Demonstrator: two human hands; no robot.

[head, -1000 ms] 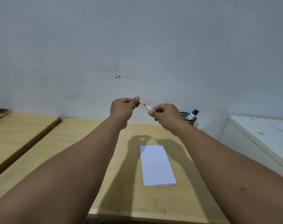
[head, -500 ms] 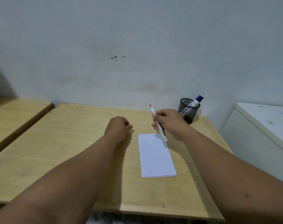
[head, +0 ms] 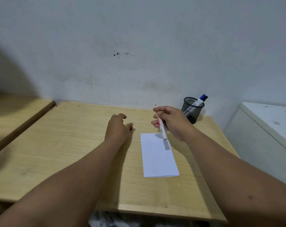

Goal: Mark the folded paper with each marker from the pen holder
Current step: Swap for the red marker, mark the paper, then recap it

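Observation:
A white folded paper [head: 158,158] lies flat on the wooden table [head: 57,145]. Just above the paper's far end, my right hand [head: 175,123] holds an uncapped red marker [head: 161,130]. Its red tip points up and away, and its back end hangs over the paper. To the left of the paper my left hand [head: 117,128] rests on the table with curled fingers. The red cap it held a moment ago is hidden inside them. A black mesh pen holder [head: 192,110] stands at the back right with a blue-capped marker [head: 202,99] leaning in it.
A white cabinet [head: 269,128] stands close to the table's right side. A second wooden table [head: 16,112] adjoins on the left. The wall runs right behind the pen holder. The table's front edge is below my forearms.
Both hands have come down from in front of the wall after pulling the cap off. The left hand now rests on the table and the right hand holds the marker over the paper's top.

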